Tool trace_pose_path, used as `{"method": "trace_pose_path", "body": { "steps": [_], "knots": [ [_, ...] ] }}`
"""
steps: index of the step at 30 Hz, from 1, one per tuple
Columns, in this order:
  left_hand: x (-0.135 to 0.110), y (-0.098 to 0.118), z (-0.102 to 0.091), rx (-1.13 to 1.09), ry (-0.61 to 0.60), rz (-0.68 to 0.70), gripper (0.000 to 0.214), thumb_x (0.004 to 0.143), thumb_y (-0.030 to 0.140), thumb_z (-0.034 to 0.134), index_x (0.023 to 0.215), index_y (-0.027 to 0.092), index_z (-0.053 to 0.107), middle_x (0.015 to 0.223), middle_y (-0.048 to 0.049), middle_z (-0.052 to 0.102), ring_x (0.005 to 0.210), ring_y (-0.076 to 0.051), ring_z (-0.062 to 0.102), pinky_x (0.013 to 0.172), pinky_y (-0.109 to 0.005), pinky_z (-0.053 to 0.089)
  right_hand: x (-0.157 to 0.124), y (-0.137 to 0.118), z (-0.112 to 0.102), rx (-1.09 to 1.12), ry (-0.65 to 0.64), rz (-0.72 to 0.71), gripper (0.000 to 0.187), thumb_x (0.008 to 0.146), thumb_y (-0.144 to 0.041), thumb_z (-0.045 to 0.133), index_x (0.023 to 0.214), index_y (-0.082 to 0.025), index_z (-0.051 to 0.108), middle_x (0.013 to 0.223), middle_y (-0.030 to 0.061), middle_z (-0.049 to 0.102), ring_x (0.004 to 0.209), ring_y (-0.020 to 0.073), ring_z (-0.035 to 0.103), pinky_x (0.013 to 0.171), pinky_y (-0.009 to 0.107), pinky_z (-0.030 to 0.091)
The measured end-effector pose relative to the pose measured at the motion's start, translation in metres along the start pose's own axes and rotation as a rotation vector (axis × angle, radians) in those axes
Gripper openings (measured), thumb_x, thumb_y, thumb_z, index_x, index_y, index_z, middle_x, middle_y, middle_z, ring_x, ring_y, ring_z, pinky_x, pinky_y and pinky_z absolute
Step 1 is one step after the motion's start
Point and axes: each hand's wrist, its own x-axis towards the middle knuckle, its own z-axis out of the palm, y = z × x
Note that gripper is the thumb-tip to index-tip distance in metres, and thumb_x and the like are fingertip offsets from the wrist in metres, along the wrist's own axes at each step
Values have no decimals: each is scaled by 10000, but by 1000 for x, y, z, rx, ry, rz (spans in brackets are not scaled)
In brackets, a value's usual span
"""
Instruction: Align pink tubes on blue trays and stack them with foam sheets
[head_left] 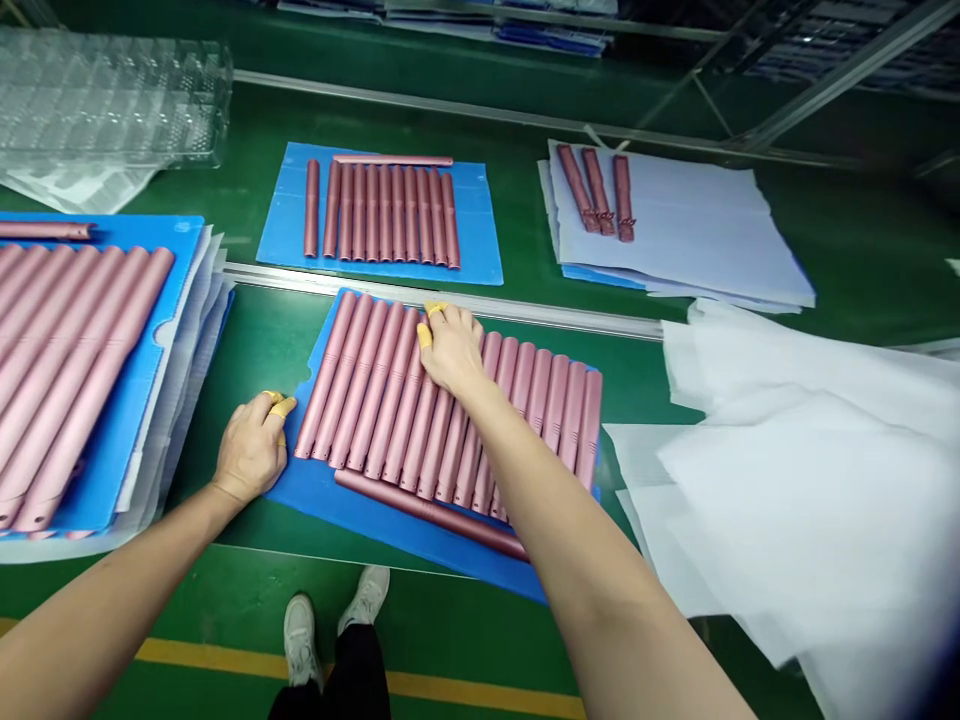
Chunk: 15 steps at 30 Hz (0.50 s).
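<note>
A row of several pink metal tubes (375, 400) lies on a blue sheet (352, 515) in front of me, with one more tube (427, 512) lying crosswise along their near ends. My right hand (450, 345) rests on top of the tubes near their far ends, fingers curled and pressed down, with yellow finger cots on. My left hand (251, 445) sits at the left edge of the blue sheet beside the outermost tube, fingers curled against the sheet's edge, also in yellow cots.
A second blue sheet with pink tubes (382, 210) lies further back. At left, longer pink tubes (67, 340) rest on blue and white sheets. White paper sheets (810, 480) are heaped at right; three tubes (600, 190) lie on a far paper stack. Clear plastic trays (112, 95) stand far left.
</note>
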Motion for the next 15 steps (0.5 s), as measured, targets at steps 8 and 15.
{"method": "trace_pose_path", "body": {
  "steps": [8, 15],
  "knots": [
    [2, -2, -2, 27, -36, -30, 420, 955, 134, 481, 1277, 167, 748, 1164, -163, 682, 984, -306, 675, 834, -426, 535, 14, -17, -1, 56, -83, -126, 570, 1089, -306, 317, 1569, -156, 587, 1523, 214, 602, 1394, 424, 446, 1130, 648, 412],
    [5, -4, -2, 5, -50, -64, 441, 920, 127, 502, 1273, 184, 760, 1172, -155, 678, 987, -305, 667, 867, -425, 533, 9, 3, 6, 40, 93, -65, 594, 1099, -351, 288, 1595, -149, 544, 1546, 225, 583, 1431, 415, 451, 1211, 661, 343]
  ]
}}
